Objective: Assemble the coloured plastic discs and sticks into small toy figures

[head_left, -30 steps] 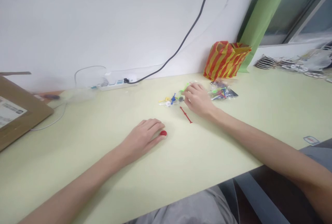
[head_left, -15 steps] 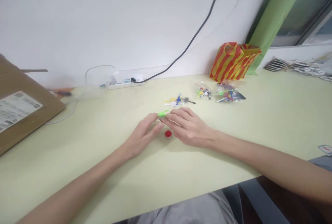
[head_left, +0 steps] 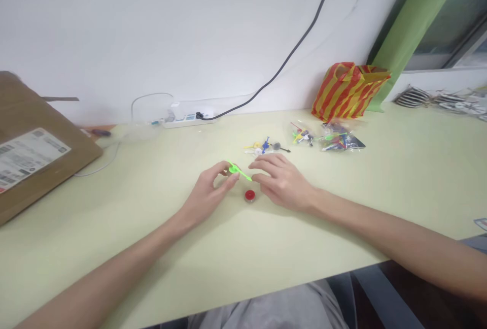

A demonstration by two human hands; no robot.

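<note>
In the head view, a bright green plastic piece [head_left: 235, 169] with a thin tapering arm is held off the pale yellow-green tabletop [head_left: 152, 237], pinched between the thumb and curled fingertips of the left hand [head_left: 205, 196]. Its thin end is pointed toward the right hand [head_left: 282, 184], which is held palm down with the fingers loosely spread. Those fingertips are just beside the thin end, but whether contact is made cannot be told. A small round red plastic cap [head_left: 249, 195] is left on the tabletop between the hands, touched by neither. Farther off lie a loose group of small yellow, blue, white and grey plastic parts [head_left: 263, 147], a clear plastic bag of coloured parts [head_left: 302, 135] and a second clear plastic bag [head_left: 340, 142]. Behind these stands a red-and-yellow striped plastic bag [head_left: 350, 90]. A pinch kept close to the thicker end is judged the steadier hold, since the thin end is left free and the small piece is less likely to slip. The loose parts are also well clear of the hands.
</note>
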